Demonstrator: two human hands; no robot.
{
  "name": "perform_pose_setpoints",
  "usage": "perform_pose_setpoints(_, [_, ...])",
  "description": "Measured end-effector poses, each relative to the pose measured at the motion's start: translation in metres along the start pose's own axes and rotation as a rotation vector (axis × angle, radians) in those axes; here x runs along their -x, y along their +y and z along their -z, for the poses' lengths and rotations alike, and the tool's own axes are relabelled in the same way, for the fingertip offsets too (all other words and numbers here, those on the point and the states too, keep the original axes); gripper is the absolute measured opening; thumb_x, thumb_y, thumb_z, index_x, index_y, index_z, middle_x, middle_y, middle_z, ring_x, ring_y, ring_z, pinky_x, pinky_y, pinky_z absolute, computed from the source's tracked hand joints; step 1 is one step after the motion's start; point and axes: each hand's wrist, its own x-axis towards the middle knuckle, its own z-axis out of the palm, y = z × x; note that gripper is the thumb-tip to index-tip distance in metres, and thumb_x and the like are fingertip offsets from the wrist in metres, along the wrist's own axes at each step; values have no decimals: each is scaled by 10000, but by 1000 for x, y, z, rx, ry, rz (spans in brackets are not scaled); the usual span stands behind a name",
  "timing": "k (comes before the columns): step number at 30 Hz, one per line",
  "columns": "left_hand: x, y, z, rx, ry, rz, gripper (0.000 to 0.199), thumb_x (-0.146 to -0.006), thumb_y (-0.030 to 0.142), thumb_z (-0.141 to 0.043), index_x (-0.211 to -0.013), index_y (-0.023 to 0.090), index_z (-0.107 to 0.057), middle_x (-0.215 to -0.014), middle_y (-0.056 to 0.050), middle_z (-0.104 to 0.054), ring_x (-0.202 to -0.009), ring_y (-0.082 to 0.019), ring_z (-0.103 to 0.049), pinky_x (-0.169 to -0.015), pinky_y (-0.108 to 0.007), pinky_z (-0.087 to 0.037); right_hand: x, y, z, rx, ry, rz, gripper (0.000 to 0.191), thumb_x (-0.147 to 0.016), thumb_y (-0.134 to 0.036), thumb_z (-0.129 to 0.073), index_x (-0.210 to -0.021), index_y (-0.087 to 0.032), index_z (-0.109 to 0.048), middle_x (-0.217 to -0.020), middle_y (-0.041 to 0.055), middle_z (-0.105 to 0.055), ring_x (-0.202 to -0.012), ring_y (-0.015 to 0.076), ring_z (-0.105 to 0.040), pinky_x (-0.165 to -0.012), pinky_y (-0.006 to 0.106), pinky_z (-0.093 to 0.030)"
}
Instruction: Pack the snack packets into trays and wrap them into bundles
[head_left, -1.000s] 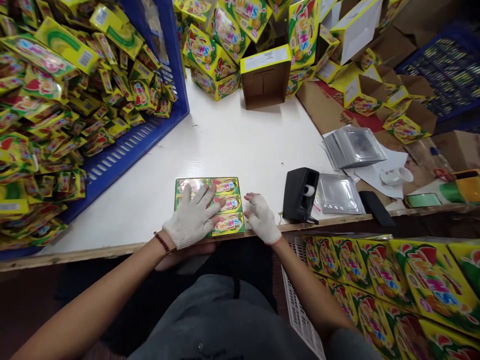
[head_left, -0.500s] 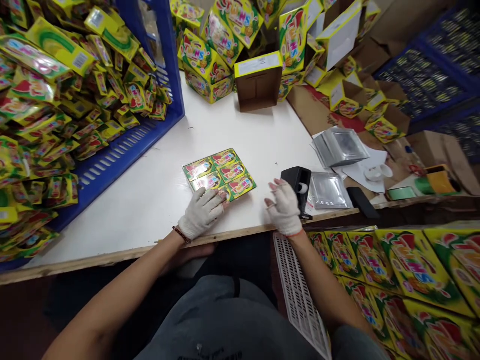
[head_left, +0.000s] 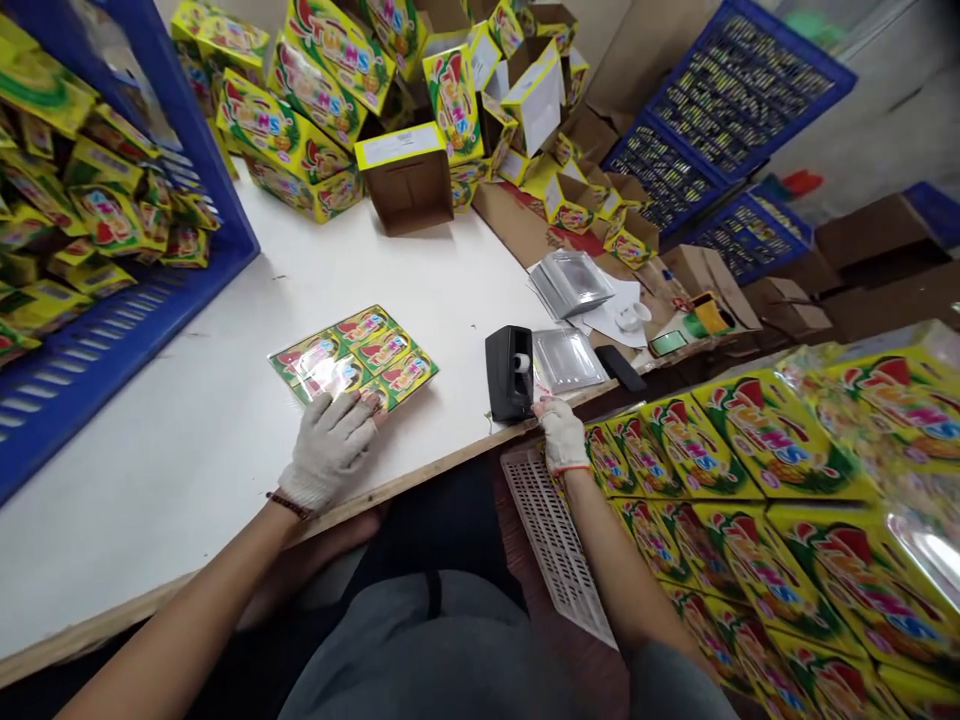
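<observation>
A flat pack of small yellow-green boxes under shiny film (head_left: 382, 350) lies on the white table. My left hand (head_left: 330, 445), in a white glove, rests on the pack's near edge with its fingers spread. My right hand (head_left: 561, 435), also gloved, is at the table's front edge beside the black tape dispenser (head_left: 508, 372). Its fingers are drawn together at the dispenser's front end; what they pinch there is too small to make out.
Clear plastic sleeves (head_left: 568, 360) and a black phone-like object (head_left: 620, 368) lie right of the dispenser. A blue crate (head_left: 225, 200) of small boxes stands left. An open carton (head_left: 409, 190) sits behind. Wrapped packs (head_left: 675, 440) are stacked at the right.
The view has turned to the right. My right hand has moved from the dispenser's left side to its right front, and its fingers have closed. My left hand stays on the pack.
</observation>
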Motion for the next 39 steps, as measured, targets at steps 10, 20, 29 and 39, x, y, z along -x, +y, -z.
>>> perform_pose_setpoints(10, [4,1,-4,127,-78,110,230,-859,222,-533,-1019,266,-692,-1250,-63,-690,-1189,-273,-584,-985,-493,-405,52,17,-16,-171,129,-239,414,-669,-589,-625,-834,-211,-662,-812,64,-653,-816,237,-562,-776,369,-457])
perform_pose_setpoints(20, [-14,13,7,99,-168,222,198,-810,183,-551,-889,247,-721,-1117,-62,-705,-968,-253,-608,-760,-405,-429,70,16,-14,-116,-143,-260,357,-549,-585,-695,-611,-255,-574,-636,38,-552,-658,227,-495,-633,372,-427])
perform_pose_setpoints(29, [-17,22,6,161,-202,353,133,-805,175,-533,-781,189,-663,-862,-75,-686,-792,-220,-586,-701,-374,-414,43,-101,-121,-639,-706,-103,470,-689,-649,-731,-770,-212,-579,-669,-10,-494,-645,147,-478,-629,298,-408])
perform_pose_setpoints(39, [-12,28,3,119,-168,387,307,-841,166,-518,-1124,165,-638,-970,-101,-696,-887,-248,-617,-745,-389,-445,41,-99,-148,-623,-726,-80,470,-686,-662,-709,-812,-225,-592,-611,-25,-492,-599,147,-466,-601,300,-403])
